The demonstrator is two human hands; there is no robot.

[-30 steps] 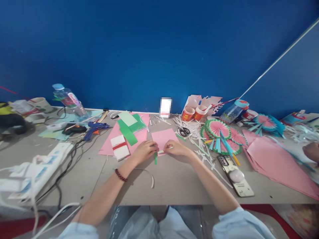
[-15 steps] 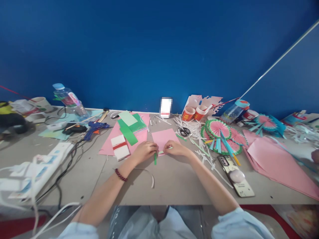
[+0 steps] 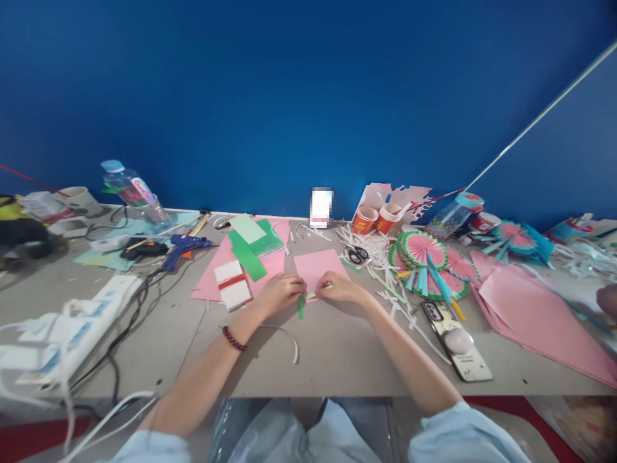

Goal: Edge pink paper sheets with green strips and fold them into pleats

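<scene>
A square sheet of pink paper (image 3: 318, 262) lies on the grey table in front of me. At its left front corner my left hand (image 3: 282, 292) is closed, fingertips pinching a dark green paper strip (image 3: 301, 308) that hangs toward me. My right hand (image 3: 341, 288) rests on the sheet's right front part, its thumb and forefinger pinched on a narrow pale green paper strip (image 3: 312, 295) along the front edge. The fingers partly cover both strips. Left of my left hand sits a white stack (image 3: 234, 286) with a red band.
Green card (image 3: 253, 257) lies on more pink paper. Black scissors (image 3: 357, 255) and white paper scraps are to the right, with watermelon-patterned paper fans (image 3: 424, 257) and a phone (image 3: 457, 344). A blue glue gun (image 3: 180, 249) and power strip (image 3: 91, 328) are left. Another person's hand (image 3: 607, 299) shows at the right edge.
My hands and the strips stay in practically the same place. The other person's hand at the right edge has shifted slightly inward.
</scene>
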